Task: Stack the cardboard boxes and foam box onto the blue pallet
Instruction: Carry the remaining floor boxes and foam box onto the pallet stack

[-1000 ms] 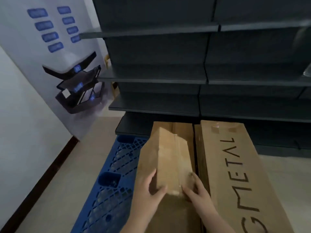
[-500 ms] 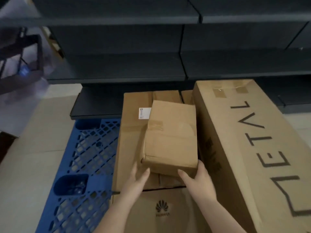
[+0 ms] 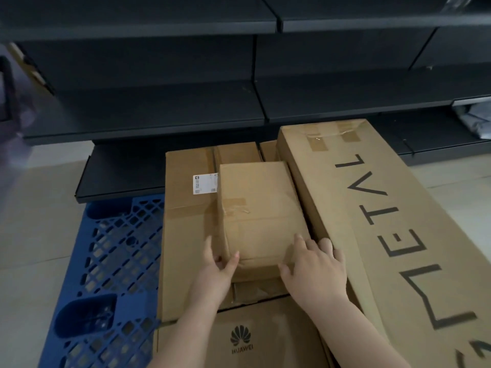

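A small taped cardboard box (image 3: pixel 259 208) lies on top of a flat cardboard box (image 3: pixel 186 235) with a white label. My left hand (image 3: pixel 216 266) holds the small box's near left corner, thumb on its top. My right hand (image 3: pixel 314 264) rests on its near right corner, fingers spread over the edge. A long tall box printed METAL (image 3: pixel 385 221) stands against the right of the stack. A box with a Huawei logo (image 3: pixel 244 338) lies nearest me. All sit on the blue pallet (image 3: pixel 106 274). No foam box is in view.
Dark metal shelving (image 3: pixel 186 96) runs across the back, its lowest shelf just behind the pallet. The pallet's left half shows bare lattice. Pale floor tiles (image 3: pixel 32 235) lie to the left. Grey wrapped items (image 3: pixel 475 120) sit on a shelf at far right.
The small box came down from a tilted carry and now lies flat on the labelled box, pushed against the METAL box. My hands slid to its near corners.
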Available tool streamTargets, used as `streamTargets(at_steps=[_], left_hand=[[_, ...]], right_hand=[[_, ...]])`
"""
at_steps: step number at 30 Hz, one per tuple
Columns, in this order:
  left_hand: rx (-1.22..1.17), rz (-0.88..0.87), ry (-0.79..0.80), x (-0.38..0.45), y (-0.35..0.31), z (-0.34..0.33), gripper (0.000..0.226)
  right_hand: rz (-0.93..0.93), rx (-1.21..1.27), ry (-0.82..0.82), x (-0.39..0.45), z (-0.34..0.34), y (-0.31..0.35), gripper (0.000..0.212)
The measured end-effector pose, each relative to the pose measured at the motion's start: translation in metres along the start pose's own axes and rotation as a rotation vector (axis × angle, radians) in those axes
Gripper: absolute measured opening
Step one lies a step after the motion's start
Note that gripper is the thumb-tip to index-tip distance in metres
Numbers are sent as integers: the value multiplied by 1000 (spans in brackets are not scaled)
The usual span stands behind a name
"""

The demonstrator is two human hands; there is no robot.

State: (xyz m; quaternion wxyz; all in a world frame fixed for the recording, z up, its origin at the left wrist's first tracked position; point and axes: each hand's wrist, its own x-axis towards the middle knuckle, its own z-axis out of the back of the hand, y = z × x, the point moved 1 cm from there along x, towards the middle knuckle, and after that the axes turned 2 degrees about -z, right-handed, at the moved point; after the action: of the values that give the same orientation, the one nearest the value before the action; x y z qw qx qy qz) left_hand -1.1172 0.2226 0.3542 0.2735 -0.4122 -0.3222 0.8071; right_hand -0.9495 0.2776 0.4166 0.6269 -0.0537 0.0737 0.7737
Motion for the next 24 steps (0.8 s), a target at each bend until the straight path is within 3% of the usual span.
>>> streamTargets(at_steps=[5, 8, 14, 18, 24], left_hand=[[144, -39, 62, -3, -16, -9, 66], [165, -22, 104, -36, -26, 4, 59], [172, 138, 325, -146, -32, 49, 21], [226, 210, 384, -206, -25, 82, 17], [335, 28, 422, -267, -45, 80, 11]], right_hand=[[-77, -23, 60, 9, 12, -21, 72], [12, -5, 115, -7, 25, -30, 70], [-71, 246, 184, -87, 84, -36, 50], [-198, 472, 247, -159, 118, -41, 45], [-335, 678, 253, -242, 147, -52, 40]])
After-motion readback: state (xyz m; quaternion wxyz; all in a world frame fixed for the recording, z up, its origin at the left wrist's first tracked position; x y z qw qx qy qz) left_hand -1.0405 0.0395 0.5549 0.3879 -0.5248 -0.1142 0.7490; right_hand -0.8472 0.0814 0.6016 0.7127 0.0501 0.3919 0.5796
